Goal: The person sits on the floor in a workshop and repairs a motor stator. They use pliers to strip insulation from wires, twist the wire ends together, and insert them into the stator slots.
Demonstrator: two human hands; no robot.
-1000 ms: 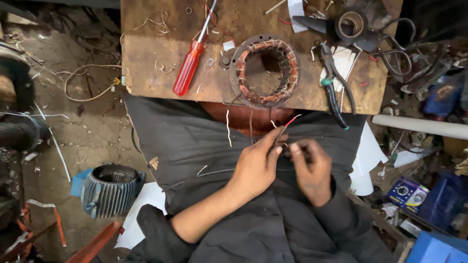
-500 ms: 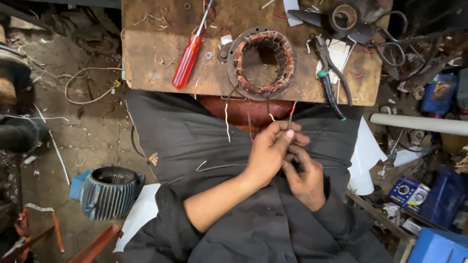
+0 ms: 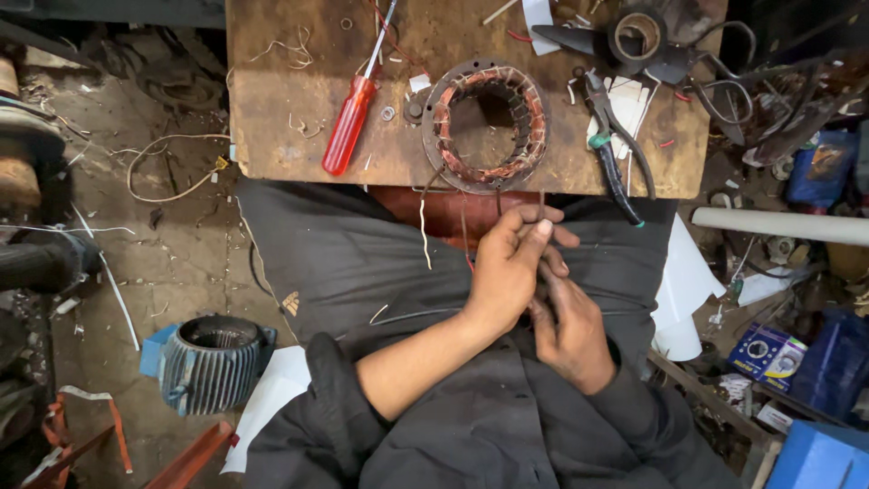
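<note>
— From the head camera, what are the hands doing?

— Both sit over the lap, just off the near edge of the desk (image 3: 272,136). The left hand (image 3: 507,272) has its grip pressed together, pinching thin wire leads (image 3: 541,206) between thumb and fingertips. The right hand (image 3: 572,330) lies just beneath it, touching it, fingers curled in around the same wires; how tightly they close I cannot tell, since the left hand covers them.

— Where do the wires come from?

— They hang down from the stator (image 3: 489,125), a round metal ring with copper windings, lying flat at the near edge of the desk, about the middle. One white-sleeved lead (image 3: 423,234) dangles free beside the left hand.

— And the rest of the desk?

— A red-handled screwdriver (image 3: 351,122) lies left of the stator, its blade pointing to the far edge. Pliers (image 3: 615,149) with dark handles lie to its right, near the near right corner. Scissors (image 3: 625,45) and a tape roll (image 3: 639,34) sit at the far right corner.

— On the floor?

— A ribbed grey motor housing (image 3: 213,362) stands beside the person's left elbow.
</note>
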